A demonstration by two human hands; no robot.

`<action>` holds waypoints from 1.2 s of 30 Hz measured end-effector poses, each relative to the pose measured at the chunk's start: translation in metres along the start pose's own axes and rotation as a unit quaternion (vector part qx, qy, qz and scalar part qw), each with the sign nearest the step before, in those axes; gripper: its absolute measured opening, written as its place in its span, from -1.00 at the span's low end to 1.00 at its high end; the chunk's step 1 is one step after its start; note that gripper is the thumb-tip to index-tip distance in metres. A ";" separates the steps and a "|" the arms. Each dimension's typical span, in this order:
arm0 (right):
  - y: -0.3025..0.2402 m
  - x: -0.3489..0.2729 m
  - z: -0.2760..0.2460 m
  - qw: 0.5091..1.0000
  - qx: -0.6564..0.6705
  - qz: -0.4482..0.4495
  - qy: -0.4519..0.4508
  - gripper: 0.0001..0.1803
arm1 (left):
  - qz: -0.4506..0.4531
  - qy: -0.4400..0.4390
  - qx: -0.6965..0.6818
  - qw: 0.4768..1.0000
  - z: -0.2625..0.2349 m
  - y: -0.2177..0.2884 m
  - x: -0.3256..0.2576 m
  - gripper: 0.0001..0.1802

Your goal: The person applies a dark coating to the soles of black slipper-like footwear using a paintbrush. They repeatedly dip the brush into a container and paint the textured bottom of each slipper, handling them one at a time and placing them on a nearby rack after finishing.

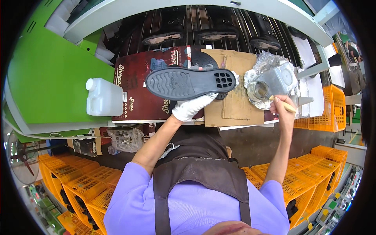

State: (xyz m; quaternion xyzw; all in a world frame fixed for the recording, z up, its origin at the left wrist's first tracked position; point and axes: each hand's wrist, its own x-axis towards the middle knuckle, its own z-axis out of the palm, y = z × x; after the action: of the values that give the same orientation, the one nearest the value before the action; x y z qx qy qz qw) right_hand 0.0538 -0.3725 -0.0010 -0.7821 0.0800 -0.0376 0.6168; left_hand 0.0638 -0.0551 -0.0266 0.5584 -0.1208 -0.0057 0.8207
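Observation:
My left hand (pixel 192 108), in a white glove, grips a black shoe sole (pixel 176 84) from the near side. The sole lies level above the bench, its wavy tread facing up and its heel to the right. Most of my left fingers are hidden under it. My bare right hand (pixel 283 109) is closed around the pale handle of a brush (pixel 289 107). The brush's head is at the round mouth of a clear plastic container (pixel 261 89), whose rim is wrapped in crumpled whitish film. Another black sole-like piece (pixel 203 58) shows partly behind the held sole.
Dark red cardboard (pixel 137 105) and brown cardboard (pixel 235 115) cover the bench. A white jug (pixel 105 98) stands left, beside a green panel (pixel 55 78). Black shoes (pixel 217 33) sit on the roller rack behind. A nozzle bottle (pixel 303 100) lies right; orange crates (pixel 309 166) stand below.

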 end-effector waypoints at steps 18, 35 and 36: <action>-0.052 -0.054 0.115 0.907 0.002 -0.419 0.038 -0.63 | 0.030 -0.067 0.310 0.948 0.011 -0.004 -0.011 -0.33; -0.055 -0.053 0.137 0.899 -0.044 -0.434 0.026 -0.59 | 0.032 -0.130 0.233 0.963 0.002 -0.017 -0.023 -0.52; -0.053 -0.053 0.139 0.900 -0.040 -0.434 0.024 -0.59 | -0.003 -0.146 0.200 0.969 0.000 -0.019 -0.024 -0.52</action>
State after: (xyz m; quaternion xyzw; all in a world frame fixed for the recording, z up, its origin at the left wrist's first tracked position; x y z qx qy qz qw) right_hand 0.0274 -0.2183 0.0202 -0.7623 -0.2510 -0.3173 0.5051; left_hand 0.0426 -0.0581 -0.0486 0.7048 -0.2366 -0.0652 0.6656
